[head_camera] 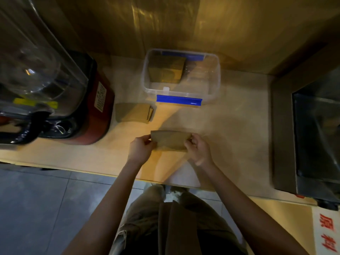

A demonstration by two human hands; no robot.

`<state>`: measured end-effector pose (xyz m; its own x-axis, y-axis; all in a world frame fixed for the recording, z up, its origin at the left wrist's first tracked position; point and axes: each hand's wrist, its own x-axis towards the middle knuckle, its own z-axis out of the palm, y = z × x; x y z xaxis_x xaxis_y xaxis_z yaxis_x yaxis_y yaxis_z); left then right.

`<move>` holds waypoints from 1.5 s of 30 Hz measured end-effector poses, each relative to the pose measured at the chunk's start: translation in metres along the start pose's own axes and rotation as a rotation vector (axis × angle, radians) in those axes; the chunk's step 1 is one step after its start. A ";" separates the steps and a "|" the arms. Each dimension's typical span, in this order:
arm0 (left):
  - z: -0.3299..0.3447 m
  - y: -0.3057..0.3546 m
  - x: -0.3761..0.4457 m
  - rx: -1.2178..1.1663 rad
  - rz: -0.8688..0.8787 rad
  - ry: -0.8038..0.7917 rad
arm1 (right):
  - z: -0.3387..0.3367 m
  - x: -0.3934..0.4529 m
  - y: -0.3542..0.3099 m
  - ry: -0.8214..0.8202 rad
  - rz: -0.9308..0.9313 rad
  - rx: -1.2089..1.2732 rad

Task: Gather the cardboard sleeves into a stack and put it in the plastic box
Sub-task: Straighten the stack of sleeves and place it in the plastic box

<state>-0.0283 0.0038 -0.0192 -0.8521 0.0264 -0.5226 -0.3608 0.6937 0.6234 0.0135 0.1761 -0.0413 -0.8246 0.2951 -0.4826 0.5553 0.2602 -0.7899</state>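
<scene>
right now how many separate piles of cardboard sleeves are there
3: one stack held between the left hand and right hand, one loose pile on the counter beside the blender, one stack inside the plastic box. Sleeves per pile are uncountable.

Your hands cover both ends of the sleeves [170,140], the blender [46,89] is cut off at the left edge, and its label [100,97] is too small to read.

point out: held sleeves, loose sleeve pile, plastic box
held sleeves [170,140], head view, middle of top face
loose sleeve pile [133,113], head view, top sleeve's centre
plastic box [179,92], head view, near rim
</scene>
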 end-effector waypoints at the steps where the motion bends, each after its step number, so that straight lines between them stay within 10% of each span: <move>1: -0.009 0.000 0.005 0.000 -0.021 -0.011 | 0.004 0.004 -0.007 -0.002 0.000 0.030; 11: -0.065 0.006 0.058 0.052 -0.053 0.276 | 0.067 0.050 -0.080 0.059 -0.025 0.042; 45: -0.025 -0.014 0.068 -0.350 -0.130 -0.037 | 0.047 0.047 -0.052 -0.110 0.229 0.286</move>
<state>-0.0911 -0.0221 -0.0490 -0.7786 -0.0159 -0.6273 -0.5787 0.4046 0.7081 -0.0591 0.1338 -0.0410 -0.6982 0.2118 -0.6839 0.6866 -0.0723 -0.7234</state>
